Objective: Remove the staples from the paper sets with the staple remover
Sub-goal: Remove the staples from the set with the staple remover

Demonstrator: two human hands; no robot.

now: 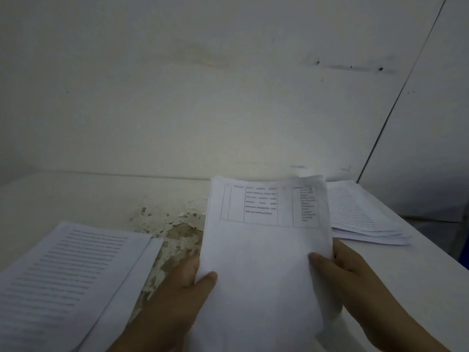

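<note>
A paper set (264, 250) with a printed table near its top edge is lifted above the table in the centre of the head view. My left hand (177, 295) grips its left edge, thumb on the top sheet. My right hand (347, 278) grips its right edge, thumb on top as well. The sheets fan slightly at the upper right corner. No staple remover and no staple shows in this view.
A stack of printed pages (66, 280) lies at the left on the white table (177, 240), whose paint is peeling in the middle. Another paper pile (360, 214) lies at the back right. A pale wall (228, 85) rises directly behind.
</note>
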